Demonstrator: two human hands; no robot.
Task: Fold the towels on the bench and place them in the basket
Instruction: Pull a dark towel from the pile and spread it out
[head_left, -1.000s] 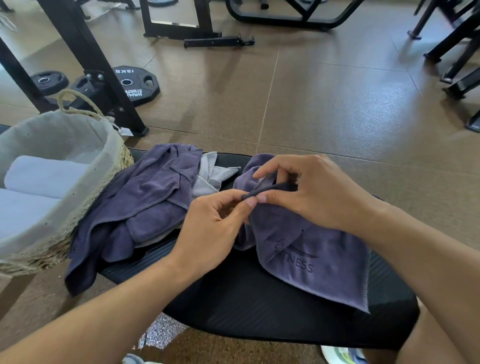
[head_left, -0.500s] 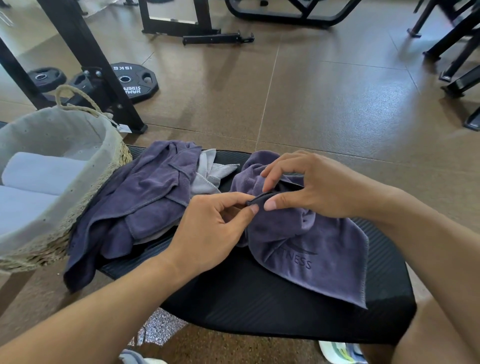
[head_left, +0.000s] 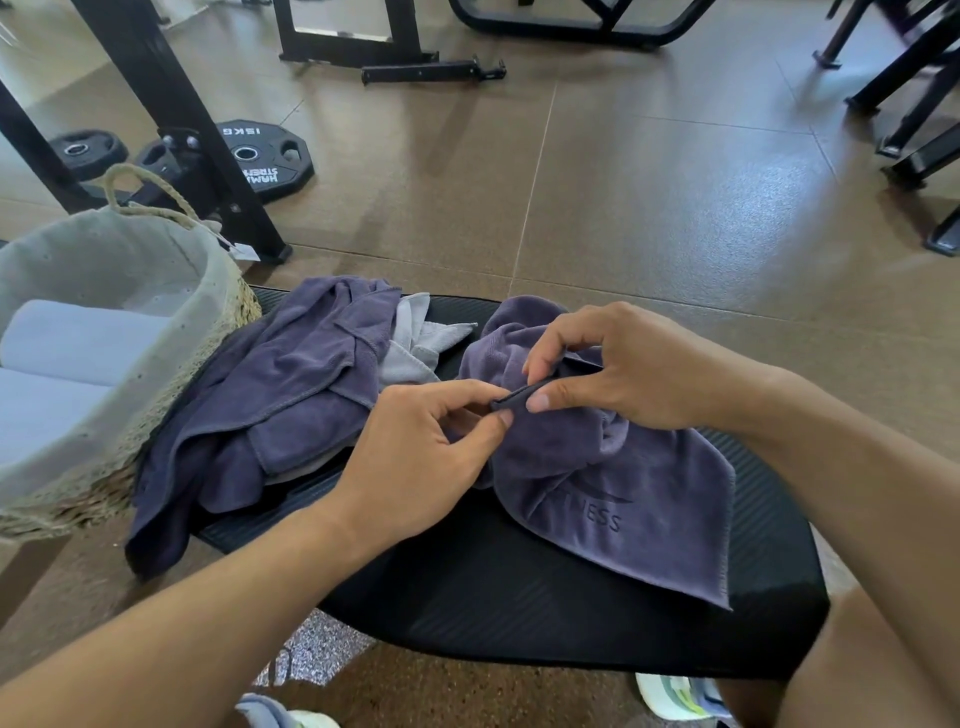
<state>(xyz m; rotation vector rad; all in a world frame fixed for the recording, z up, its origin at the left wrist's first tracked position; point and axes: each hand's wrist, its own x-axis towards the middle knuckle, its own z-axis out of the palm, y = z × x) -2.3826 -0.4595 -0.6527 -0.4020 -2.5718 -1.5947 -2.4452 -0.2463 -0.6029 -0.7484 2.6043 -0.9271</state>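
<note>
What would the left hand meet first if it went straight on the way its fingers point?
The left hand points up-right and already pinches the purple towel's edge; straight on, it would likely meet the right hand's thumb almost at once, though depth is unclear.

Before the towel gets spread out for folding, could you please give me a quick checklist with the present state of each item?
1. Left hand pinches the towel edge: ok.
2. Right hand pinches the same edge: ok.
3. Towel lies flat: not ok, bunched.
4. Free bench in front for spreading: ok.
5. Pile apart from this towel: cannot tell, the left hand hides the gap.
6. Basket has room: ok, folded towels lie low inside.
</note>
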